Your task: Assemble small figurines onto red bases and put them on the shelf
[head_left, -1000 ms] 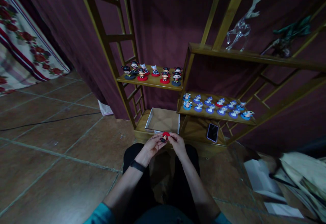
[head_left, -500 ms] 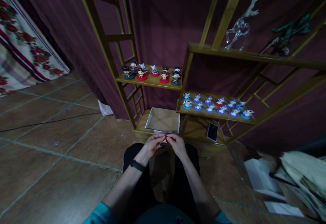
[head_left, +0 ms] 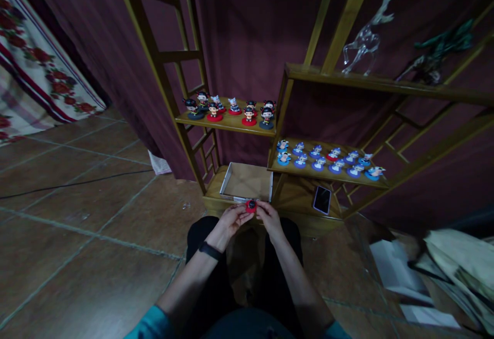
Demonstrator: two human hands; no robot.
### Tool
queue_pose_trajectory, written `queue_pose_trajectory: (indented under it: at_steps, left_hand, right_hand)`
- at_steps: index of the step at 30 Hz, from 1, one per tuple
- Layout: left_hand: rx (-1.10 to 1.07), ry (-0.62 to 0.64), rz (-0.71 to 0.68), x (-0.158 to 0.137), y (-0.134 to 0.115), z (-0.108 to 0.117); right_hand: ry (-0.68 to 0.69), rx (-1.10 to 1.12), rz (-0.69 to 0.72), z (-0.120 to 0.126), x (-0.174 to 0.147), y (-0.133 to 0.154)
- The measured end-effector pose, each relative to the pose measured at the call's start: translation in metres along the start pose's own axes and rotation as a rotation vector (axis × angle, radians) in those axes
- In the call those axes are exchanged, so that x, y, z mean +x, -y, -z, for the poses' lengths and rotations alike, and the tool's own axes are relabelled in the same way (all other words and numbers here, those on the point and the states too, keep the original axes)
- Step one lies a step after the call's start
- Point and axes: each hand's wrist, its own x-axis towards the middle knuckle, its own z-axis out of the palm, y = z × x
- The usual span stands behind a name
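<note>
Between my two hands is a small figurine [head_left: 251, 206] with a dark top and a round red base. My left hand [head_left: 233, 218] wraps its fingers round the base from the left and below. From the right, the fingertips of my right hand [head_left: 269, 217] pinch the base's edge. Just beyond both hands stands a shallow open cardboard box [head_left: 226, 180] on the low shelf. Several black-haired figurines on red or dark bases, one of them a boy-like figurine [head_left: 249, 116], stand on the upper left shelf [head_left: 231, 123] with two grey-white ones.
On the right shelf [head_left: 328, 170] stand two rows of figurines, mostly on blue and purple bases. A phone [head_left: 321, 200] lies below them. A clear deer ornament [head_left: 363, 46] and a green ornament [head_left: 436, 53] stand higher up. White boxes [head_left: 399, 267] lie on the floor at right.
The figurine has been turned from head-down to upright, so its red base now faces down toward my fingers. My right hand's grip has shifted to the base's right edge.
</note>
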Motion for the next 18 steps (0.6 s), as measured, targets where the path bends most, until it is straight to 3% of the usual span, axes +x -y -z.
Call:
queue_pose_trajectory:
  at_steps: [11,15,18]
  left_hand:
    - [0.095,-0.016,0.051,-0.0018,0.0009,-0.0031]
    - [0.18,-0.07,0.003,-0.0025,0.002,-0.0022]
    - [0.245,-0.039,-0.023,-0.0055,0.0019,-0.0041]
  right_hand:
    - [-0.038,0.154,-0.112,0.0012,0.0043,0.0035]
    - [0.027,0.176,-0.144,0.0051,0.0042,0.0052]
    - [0.058,0.168,-0.184,0.0057,0.0043,0.0049]
